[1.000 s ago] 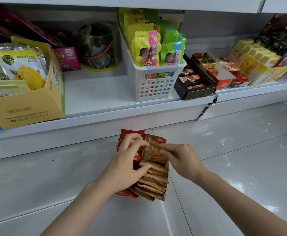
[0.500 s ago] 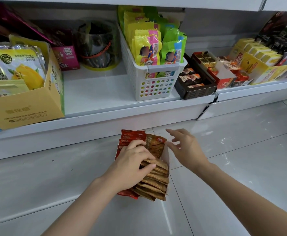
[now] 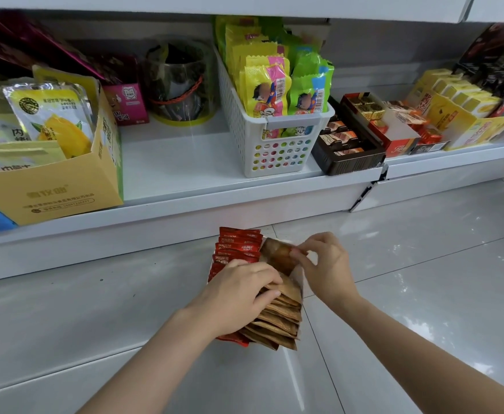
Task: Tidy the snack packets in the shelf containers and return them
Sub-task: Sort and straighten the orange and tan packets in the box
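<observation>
A container on the floor holds two rows of snack packets: red packets (image 3: 238, 245) on the left and brown packets (image 3: 277, 322) on the right. Its clear wall (image 3: 300, 282) barely shows at the right. My left hand (image 3: 238, 291) lies over the middle of the rows, fingers curled onto the brown packets. My right hand (image 3: 325, 264) pinches the top edge of the rearmost brown packet (image 3: 276, 253), which stands tilted at the back of its row.
A white basket (image 3: 277, 144) of yellow and green packets stands on the shelf above, with a bare shelf stretch (image 3: 179, 162) to its left. A yellow carton (image 3: 53, 189) is at far left, a dark chocolate tray (image 3: 349, 153) to the right. Glossy tiled floor (image 3: 424, 279) surrounds the container.
My right hand, which had let go and hovered open beside the container, has come back and pinches the rear brown packet. My left hand stayed on the rows.
</observation>
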